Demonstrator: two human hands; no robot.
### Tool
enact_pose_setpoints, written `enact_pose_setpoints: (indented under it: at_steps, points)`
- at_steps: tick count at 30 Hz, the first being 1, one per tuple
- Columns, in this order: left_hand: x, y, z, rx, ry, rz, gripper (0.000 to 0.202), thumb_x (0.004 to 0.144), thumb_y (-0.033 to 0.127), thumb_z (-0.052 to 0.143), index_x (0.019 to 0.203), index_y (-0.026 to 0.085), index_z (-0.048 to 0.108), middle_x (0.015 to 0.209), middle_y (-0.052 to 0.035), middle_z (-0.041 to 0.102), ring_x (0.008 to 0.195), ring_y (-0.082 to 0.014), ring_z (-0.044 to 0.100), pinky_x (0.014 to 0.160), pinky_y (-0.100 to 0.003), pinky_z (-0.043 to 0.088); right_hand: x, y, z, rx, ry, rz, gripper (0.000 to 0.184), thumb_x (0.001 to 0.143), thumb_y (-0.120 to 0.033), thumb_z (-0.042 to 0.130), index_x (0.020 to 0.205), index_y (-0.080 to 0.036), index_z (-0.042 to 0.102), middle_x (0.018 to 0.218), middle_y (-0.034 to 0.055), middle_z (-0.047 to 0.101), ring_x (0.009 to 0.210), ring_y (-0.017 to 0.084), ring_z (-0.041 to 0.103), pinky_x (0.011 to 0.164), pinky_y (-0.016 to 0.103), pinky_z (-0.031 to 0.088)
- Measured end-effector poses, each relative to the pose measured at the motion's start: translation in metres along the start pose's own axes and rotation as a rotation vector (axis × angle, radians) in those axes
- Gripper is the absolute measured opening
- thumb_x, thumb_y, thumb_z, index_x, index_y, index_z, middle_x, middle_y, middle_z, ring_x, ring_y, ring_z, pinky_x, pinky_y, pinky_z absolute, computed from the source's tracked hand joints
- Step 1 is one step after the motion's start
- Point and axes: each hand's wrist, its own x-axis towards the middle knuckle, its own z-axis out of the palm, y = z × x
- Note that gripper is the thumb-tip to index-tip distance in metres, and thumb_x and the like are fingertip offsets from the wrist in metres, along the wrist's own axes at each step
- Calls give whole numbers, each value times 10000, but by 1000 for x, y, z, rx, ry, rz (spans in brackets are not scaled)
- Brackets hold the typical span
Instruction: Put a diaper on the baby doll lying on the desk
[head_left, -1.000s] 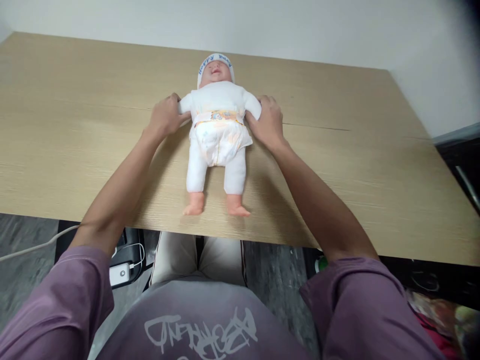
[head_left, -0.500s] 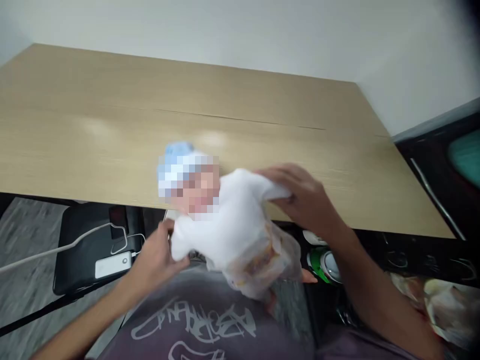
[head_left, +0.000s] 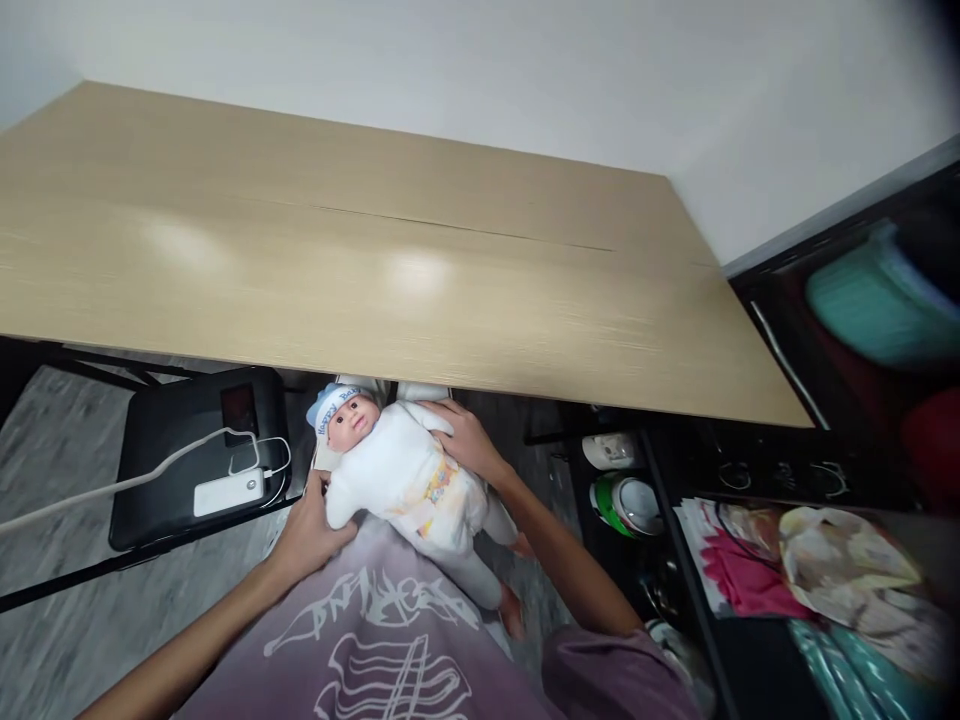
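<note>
A baby doll (head_left: pixel 409 475) in a white top and a diaper with an orange print lies face up against my lap, below the table's front edge. Its blue-and-white cap (head_left: pixel 330 405) points left and its bare feet point down to the right. My left hand (head_left: pixel 307 525) is closed around the doll's sleeve on the left, fingers partly behind the cloth. My right hand (head_left: pixel 466 440) grips the other sleeve near the table edge; some of its fingers are hidden by the doll's arm.
The wooden table (head_left: pixel 450 320) spans the view ahead. At left, a white power bank (head_left: pixel 229 493) with a cable lies on a black seat (head_left: pixel 172 440). At right are a green-and-white can (head_left: pixel 630 503), a pink cloth (head_left: pixel 750 575) and a teal basin (head_left: pixel 881 300).
The doll has come down and toward me, from over the table edge to my lap. Both hands have moved along with it, still on its sleeves.
</note>
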Motion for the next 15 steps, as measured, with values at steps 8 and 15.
enact_pose_setpoints:
  at_steps: [8, 15]
  points:
    - [19, -23, 3, 150, 38, 145, 610, 953, 623, 734, 1337, 231, 468, 1376, -172, 700, 1179, -399, 805, 993, -549, 648, -7, 31, 9, 34, 54, 27, 438, 1068, -322, 678, 1494, -305, 778, 1511, 109, 756, 1444, 313, 681, 1307, 560, 508]
    - [20, 31, -13, 312, 65, 548, 486, 1161, 508, 616, 1568, 251, 550, 1611, -198, 631, 1424, -407, 633, 1183, -607, 535, -67, 5, -4, 81, 23, 128, 344, 1044, -476, 801, 1329, -286, 828, 1303, 97, 810, 1208, 310, 780, 1096, 496, 637]
